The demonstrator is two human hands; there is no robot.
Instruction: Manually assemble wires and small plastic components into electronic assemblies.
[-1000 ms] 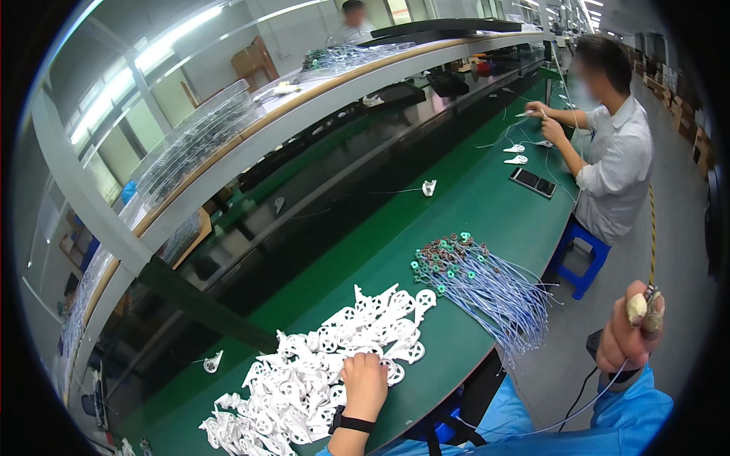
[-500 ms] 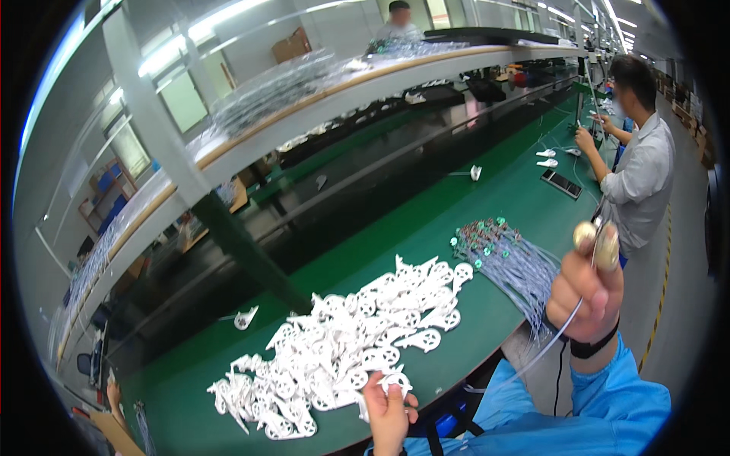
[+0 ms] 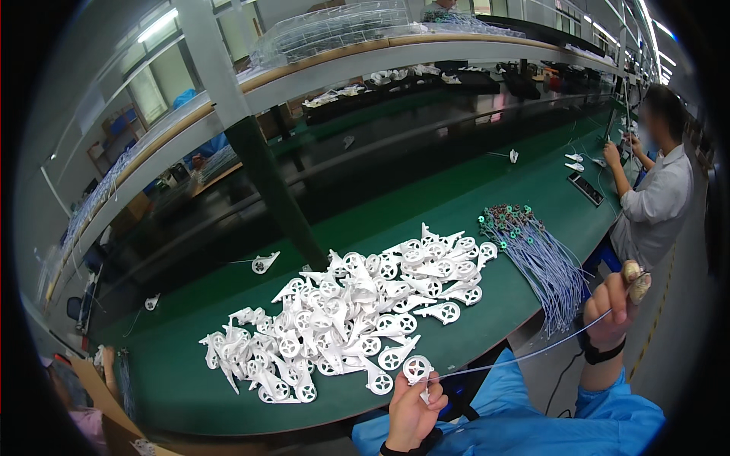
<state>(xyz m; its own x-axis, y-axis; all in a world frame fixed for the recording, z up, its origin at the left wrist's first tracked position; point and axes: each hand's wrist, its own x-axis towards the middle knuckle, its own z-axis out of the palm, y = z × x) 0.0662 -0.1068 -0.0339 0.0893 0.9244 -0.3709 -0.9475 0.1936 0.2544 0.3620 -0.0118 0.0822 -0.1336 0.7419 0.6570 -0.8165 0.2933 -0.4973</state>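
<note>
My left hand (image 3: 414, 414) is closed round a white plastic part (image 3: 417, 369) with a spoked round head, held up at the table's front edge. From this part a thin grey-blue cable (image 3: 525, 357) stretches up to my right hand (image 3: 610, 305). That hand is closed on the cable, with yellowish covers on its thumb and forefinger. Whether the cable passes through the part or only behind it, I cannot tell. Just beyond my left hand spreads a heap of similar white parts (image 3: 334, 311). A bundle of cables (image 3: 544, 266) with green and brown ends lies nearer my right hand.
Single white parts with cables lie on the green table (image 3: 426, 194), one part (image 3: 264, 263) left of the heap. A dark post (image 3: 274, 190) rises behind it to a shelf (image 3: 395, 49). At the right, a co-worker (image 3: 658, 175) stands near a phone-like device (image 3: 585, 188).
My left hand has lifted the white part off the heap's near edge. The cable, which hung slack from my right hand, now runs straight to that part. My view has shifted.
</note>
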